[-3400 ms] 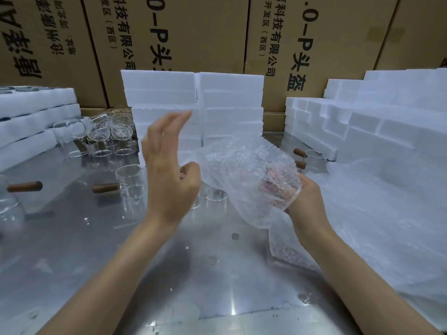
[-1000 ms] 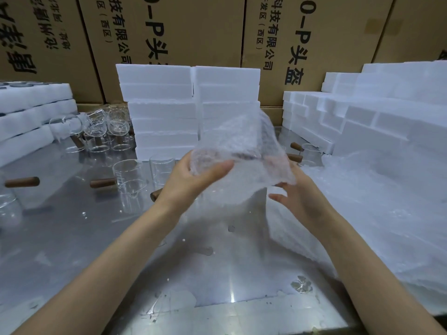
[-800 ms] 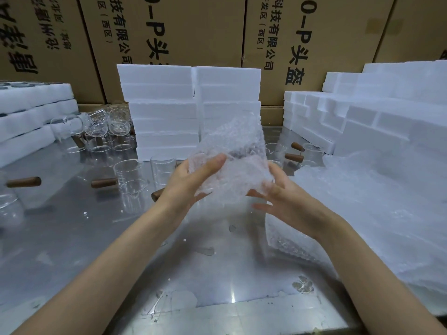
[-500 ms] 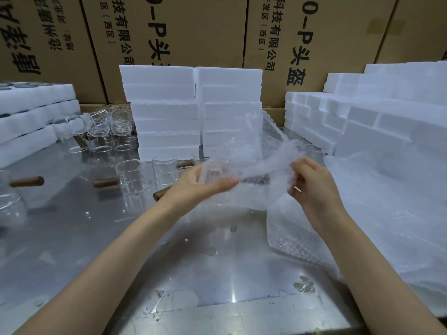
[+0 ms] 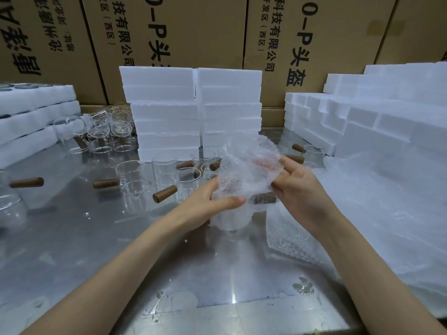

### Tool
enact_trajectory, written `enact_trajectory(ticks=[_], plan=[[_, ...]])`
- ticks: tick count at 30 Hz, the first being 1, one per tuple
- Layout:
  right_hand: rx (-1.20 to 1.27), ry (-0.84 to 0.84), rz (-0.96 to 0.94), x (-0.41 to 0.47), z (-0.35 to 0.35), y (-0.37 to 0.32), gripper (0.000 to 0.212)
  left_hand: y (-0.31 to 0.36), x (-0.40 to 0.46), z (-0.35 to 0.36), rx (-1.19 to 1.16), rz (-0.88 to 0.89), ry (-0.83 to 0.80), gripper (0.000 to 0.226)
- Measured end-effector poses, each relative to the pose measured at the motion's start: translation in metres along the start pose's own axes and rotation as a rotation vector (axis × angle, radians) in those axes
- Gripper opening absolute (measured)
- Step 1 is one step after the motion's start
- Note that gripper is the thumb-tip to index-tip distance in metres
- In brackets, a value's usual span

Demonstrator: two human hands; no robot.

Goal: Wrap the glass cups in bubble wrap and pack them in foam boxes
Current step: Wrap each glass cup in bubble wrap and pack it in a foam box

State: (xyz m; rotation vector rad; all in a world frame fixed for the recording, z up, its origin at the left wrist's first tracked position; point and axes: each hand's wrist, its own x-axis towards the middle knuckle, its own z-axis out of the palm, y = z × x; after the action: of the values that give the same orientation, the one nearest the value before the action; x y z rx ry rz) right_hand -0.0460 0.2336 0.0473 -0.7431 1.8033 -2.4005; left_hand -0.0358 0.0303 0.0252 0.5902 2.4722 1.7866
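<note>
Left hand [image 5: 205,205] and right hand [image 5: 298,187] each have a closed grip on a bubble-wrapped glass cup [image 5: 244,182], held just above the shiny steel bench [image 5: 101,238]; its brown handle shows through the wrap near the right palm. Bare glass cups [image 5: 131,177] with wooden handles stand behind left. Two stacks of white foam boxes [image 5: 191,112] sit at centre back, more foam [image 5: 377,117] right and left. Loose bubble wrap sheets [image 5: 377,221] lie on the right of the bench. Printed cardboard cartons [image 5: 193,32] wall the rear.

The steel table [image 5: 72,238] carries glass cups [image 5: 131,176], foam boxes [image 5: 167,112] and bubble wrap [image 5: 387,226].
</note>
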Motion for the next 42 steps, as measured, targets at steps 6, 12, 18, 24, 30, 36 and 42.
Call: enact_trajectory(ticks=[6,12,18,24,30,36,42], plan=[[-0.16,-0.2,0.027,-0.002,0.006,0.01,0.048,-0.005,0.006,0.006,-0.179,0.027,0.071,0.058],[-0.198,-0.312,0.097,-0.003,0.009,0.011,0.051,-0.005,0.006,0.008,-0.101,0.066,0.124,0.03],[-0.431,-0.01,-0.006,-0.003,0.012,0.008,0.042,-0.007,0.013,0.011,-0.043,0.092,0.231,0.02],[-0.463,-0.011,-0.123,-0.004,0.022,0.015,0.019,-0.003,0.016,0.013,-0.033,0.074,0.234,0.013],[-0.919,0.044,-0.286,-0.004,0.02,0.02,0.035,-0.004,0.009,-0.001,-0.114,0.035,0.082,0.056],[-1.213,-0.086,-0.28,-0.006,0.022,0.023,0.038,0.008,-0.004,-0.007,0.013,0.303,0.241,0.044],[-1.379,-0.156,-0.378,-0.008,0.032,0.023,0.032,0.016,-0.015,0.002,0.63,0.69,0.25,0.025]])
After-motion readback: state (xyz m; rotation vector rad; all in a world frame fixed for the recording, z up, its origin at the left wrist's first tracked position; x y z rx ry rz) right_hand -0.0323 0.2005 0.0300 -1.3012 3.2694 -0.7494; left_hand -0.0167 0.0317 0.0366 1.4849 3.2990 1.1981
